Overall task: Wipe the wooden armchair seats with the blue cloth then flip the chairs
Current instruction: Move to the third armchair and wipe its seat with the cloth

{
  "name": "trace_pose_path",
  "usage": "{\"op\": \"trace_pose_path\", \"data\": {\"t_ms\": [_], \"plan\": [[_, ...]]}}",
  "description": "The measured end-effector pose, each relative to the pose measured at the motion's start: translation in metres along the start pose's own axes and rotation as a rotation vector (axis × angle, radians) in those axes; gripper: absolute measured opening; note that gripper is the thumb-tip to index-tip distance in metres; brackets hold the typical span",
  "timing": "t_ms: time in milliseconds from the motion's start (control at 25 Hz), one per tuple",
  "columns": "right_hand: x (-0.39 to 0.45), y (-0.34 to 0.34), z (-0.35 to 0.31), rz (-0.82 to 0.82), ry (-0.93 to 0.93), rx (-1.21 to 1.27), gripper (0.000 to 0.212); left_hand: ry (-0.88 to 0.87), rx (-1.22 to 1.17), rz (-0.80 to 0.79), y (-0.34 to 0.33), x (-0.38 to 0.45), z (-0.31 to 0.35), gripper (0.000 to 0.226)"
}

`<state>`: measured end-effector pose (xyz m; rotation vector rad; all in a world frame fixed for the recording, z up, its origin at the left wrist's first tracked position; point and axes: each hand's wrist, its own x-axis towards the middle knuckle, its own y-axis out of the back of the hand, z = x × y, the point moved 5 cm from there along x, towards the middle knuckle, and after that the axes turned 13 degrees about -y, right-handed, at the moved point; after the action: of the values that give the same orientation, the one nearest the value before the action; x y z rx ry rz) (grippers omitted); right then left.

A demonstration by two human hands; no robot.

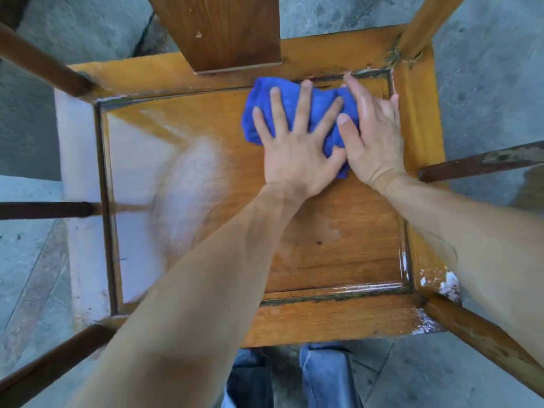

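Pressing flat, both hands bear down on the cloth [306,113]. Left hand [297,154]: fingers spread wide apart, palm down, covering the cloth's middle and near edge. Right hand [374,136]: fingers close together, laid along the cloth's right side, fingertips reaching the groove at the back of the seat [338,231]; its thumb lies beside the left hand's, nearly touching. Neither hand grips; the cloth is pinned under open palms, bunched, not folded flat.

Cloth position: far right part of the seat panel, just in front of the backrest slat [229,30], near the right rear post [418,33].

Seat condition: right half looks darker and slick, probably wet. Left half shows a pale hazy patch [188,195]; whether that is dust, residue or glare I cannot tell. White flaking marks the near right corner [447,284]. Dark grime sits in the groove around the panel.

Judgement: wiping is under way, seat not finished; left half and grooves likely remain. Flip not begun.

Risks:
- Bunched cloth may ride over the groove and leave grime there.
- Open palms on a slick surface could slip, sending knuckles into the rear post or slat.
- Leaning weight this far back could tip or shift the chair on the concrete floor [485,83].
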<state>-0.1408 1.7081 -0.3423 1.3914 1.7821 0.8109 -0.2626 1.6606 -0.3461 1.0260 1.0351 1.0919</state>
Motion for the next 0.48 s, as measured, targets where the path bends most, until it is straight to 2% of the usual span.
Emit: {"op": "trace_pose_path", "data": {"t_ms": [160,240,320,400,480], "plan": [[0.006,0.002,-0.004,-0.141,-0.080,0.045,0.057,-0.280,0.026,-0.016,-0.010,-0.083,0.028,0.067],[0.002,0.001,-0.006,-0.181,-0.099,-0.021,0.050,-0.321,0.057,-0.002,-0.010,-0.139,0.009,0.068],[-0.002,0.001,-0.009,-0.192,-0.086,-0.071,0.049,-0.181,0.119,-0.005,-0.010,-0.191,-0.045,0.073],[-0.004,0.000,-0.010,-0.181,-0.057,-0.122,0.052,0.038,0.124,-0.014,-0.006,-0.242,-0.100,0.075],[-0.004,-0.001,-0.010,-0.154,-0.028,-0.187,0.052,0.230,0.069,-0.029,-0.007,-0.288,-0.123,0.073]]}}
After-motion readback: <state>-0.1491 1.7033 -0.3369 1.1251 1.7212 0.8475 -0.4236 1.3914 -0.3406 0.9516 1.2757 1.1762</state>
